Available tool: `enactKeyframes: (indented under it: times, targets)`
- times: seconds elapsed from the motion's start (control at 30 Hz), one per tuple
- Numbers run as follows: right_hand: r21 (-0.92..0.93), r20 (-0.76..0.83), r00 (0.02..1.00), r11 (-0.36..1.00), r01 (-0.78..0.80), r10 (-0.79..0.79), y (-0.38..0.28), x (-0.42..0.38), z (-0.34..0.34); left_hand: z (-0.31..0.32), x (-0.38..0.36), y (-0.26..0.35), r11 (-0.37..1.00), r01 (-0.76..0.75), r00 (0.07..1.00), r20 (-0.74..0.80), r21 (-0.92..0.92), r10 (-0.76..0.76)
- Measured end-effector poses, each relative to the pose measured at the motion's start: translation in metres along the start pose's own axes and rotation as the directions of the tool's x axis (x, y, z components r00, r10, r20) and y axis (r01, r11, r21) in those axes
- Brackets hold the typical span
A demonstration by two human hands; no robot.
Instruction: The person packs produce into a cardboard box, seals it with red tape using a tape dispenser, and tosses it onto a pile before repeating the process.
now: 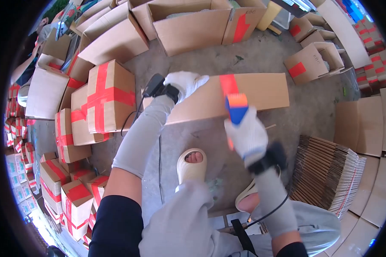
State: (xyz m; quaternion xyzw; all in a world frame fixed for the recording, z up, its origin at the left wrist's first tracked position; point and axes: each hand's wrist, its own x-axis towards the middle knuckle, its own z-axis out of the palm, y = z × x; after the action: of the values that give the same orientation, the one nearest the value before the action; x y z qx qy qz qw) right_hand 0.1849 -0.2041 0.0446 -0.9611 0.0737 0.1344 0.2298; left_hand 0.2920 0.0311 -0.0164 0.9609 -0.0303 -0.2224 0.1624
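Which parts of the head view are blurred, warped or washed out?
Head view: motion blur on the right hand, its wrist strap and tape dispenser; fisheye bending and black corners around outer cartons; lower left edge overexposed; long carton fairly sharp.

Letters ending "BC" on two cartons

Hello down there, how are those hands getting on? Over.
Left hand flat on long carton. Right hand gripping orange-and-blue tape dispenser by red tape. Taped boxes close on left.
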Motion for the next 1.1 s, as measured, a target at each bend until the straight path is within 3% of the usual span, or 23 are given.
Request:
enactKeyframes:
  times: [0.07,0.13,0.27,0.33,0.37,0.4,0.47,0.53,0.57,0.6,0.63,0.67,0.73,0.77,0.87,0.93,1.0,1.1]
  targets:
    - [0.0,0.066,0.988,0.99,-0.14,0.139,0.034,-0.039,0.014,0.016,-0.007,-0.004,0.998,-0.04,0.999,0.023,-0.048,0.041]
    - [-0.071,0.091,0.978,0.981,-0.182,0.188,0.063,-0.06,0.031,0.023,-0.034,0.015,0.998,-0.043,0.995,0.089,-0.054,0.048]
    - [0.01,0.101,0.98,0.985,-0.175,0.173,0.106,-0.071,0.041,0.05,-0.064,0.04,0.997,0.05,0.996,0.078,-0.067,-0.044]
    - [0.027,0.098,0.981,0.985,-0.173,0.17,0.1,-0.066,0.041,0.043,-0.056,0.035,0.991,0.012,1.0,0.008,-0.131,-0.011]
    - [0.05,0.074,0.984,0.985,-0.165,0.161,0.084,-0.057,0.034,0.037,-0.047,0.029,0.969,0.03,0.999,-0.029,-0.246,-0.038]
    - [0.076,0.008,0.994,0.991,-0.108,0.108,0.071,-0.047,0.028,0.028,-0.032,0.02,0.971,0.057,0.996,-0.056,-0.231,-0.072]
    - [0.051,0.047,0.996,0.995,-0.084,0.082,0.031,-0.008,0.002,0.031,-0.008,-0.013,0.992,-0.125,0.918,-0.38,0.001,0.116]
    - [0.007,0.071,0.997,0.999,0.034,-0.034,-0.001,0.034,-0.02,-0.004,-0.051,0.02,0.987,-0.152,0.885,-0.453,-0.052,0.112]
    - [-0.028,0.066,0.996,0.998,0.059,-0.057,-0.009,0.061,-0.018,-0.016,-0.076,0.039,0.983,-0.184,0.901,-0.4,0.001,0.169]
    - [-0.072,0.073,0.995,0.995,0.072,-0.067,-0.024,0.082,-0.022,-0.001,-0.074,0.035,0.928,-0.174,0.913,-0.298,0.33,0.277]
    - [-0.035,0.085,0.991,0.994,0.108,-0.105,-0.034,0.099,-0.022,0.011,-0.069,0.037,0.909,-0.09,0.95,-0.24,0.407,0.201]
    - [-0.037,0.07,0.994,0.996,0.081,-0.079,-0.046,0.112,-0.021,0.022,-0.066,0.042,0.879,-0.01,0.978,-0.18,0.477,0.109]
    - [-0.096,0.097,0.99,0.989,0.109,-0.1,-0.056,0.13,-0.014,0.029,-0.055,0.043,0.882,0.018,0.96,-0.255,0.471,0.117]
    - [-0.123,0.017,0.992,0.984,0.129,-0.128,-0.049,0.131,-0.002,0.035,-0.054,0.04,0.886,0.034,0.953,-0.282,0.462,0.11]
    - [0.001,0.113,0.993,0.999,0.04,-0.04,-0.024,0.056,-0.015,0.031,-0.043,0.029,0.91,0.021,0.962,-0.257,0.413,0.095]
    - [0.033,0.055,0.998,0.999,-0.019,0.017,0.027,-0.008,0.01,0.021,-0.037,0.028,0.907,0.018,0.968,-0.235,0.42,0.089]
    - [0.029,0.103,0.99,0.994,-0.103,0.1,0.074,-0.062,0.036,0.024,-0.039,0.031,0.896,0.021,0.974,-0.213,0.443,0.082]
    - [-0.069,0.158,0.973,0.984,-0.162,0.171,0.101,-0.066,0.067,0.03,-0.045,0.033,0.886,0.029,0.964,-0.246,0.462,0.097]
